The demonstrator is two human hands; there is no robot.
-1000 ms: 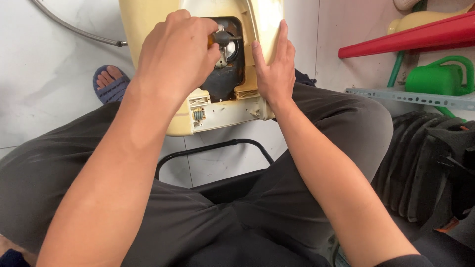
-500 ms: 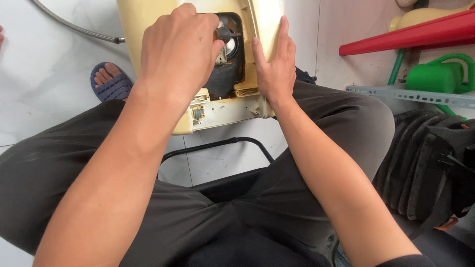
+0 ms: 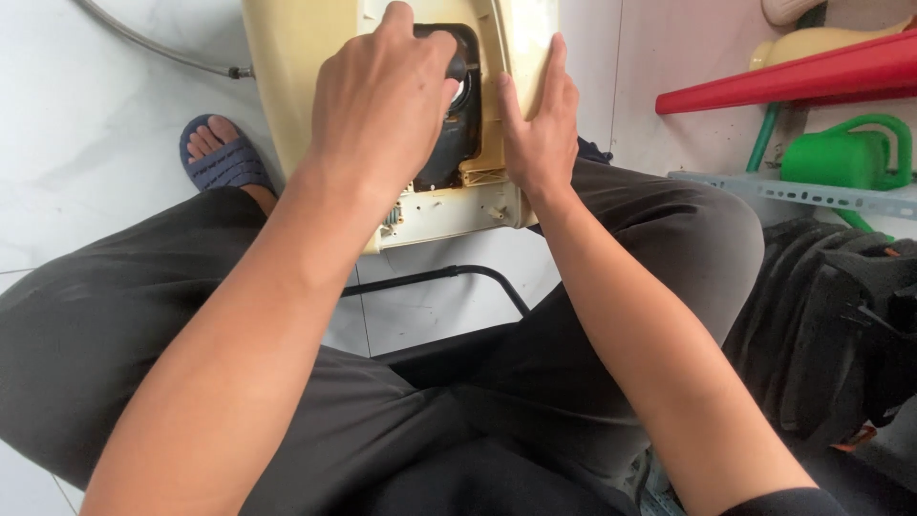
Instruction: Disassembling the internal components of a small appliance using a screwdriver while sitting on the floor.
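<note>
While the casing (image 3: 315, 105), a yellowed cream plastic appliance shell, lies propped across the seated person's knees, both hands work at its opened panel. Left hand (image 3: 382, 105): knuckles up, fingers curled and pressed together around a dark part (image 3: 457, 65) at the top of the black cavity (image 3: 449, 153); whether it is a knob, a cap or a tool cannot be told, as the hand hides most of it. Right hand (image 3: 540, 129): flat and spread, palm pressed against the casing's right edge, holding nothing, steadying the shell. Circuit board (image 3: 394, 222): a small corner showing at the lower rim, just below the left wrist. Step in hand, as a judgement: loosening or seating the dark part inside the cavity, with the shell braced. The next move would seem to call for a firm twist or pull by the left hand while the right keeps its counter-pressure, lest the casing slide off the knees. Surroundings: grey hose (image 3: 153, 48) on the pale tiled floor, a sandalled foot (image 3: 218, 153), black stool frame (image 3: 458, 277), red board (image 3: 793, 76), green watering can (image 3: 841, 153), dark bag (image 3: 841, 325) at right.
</note>
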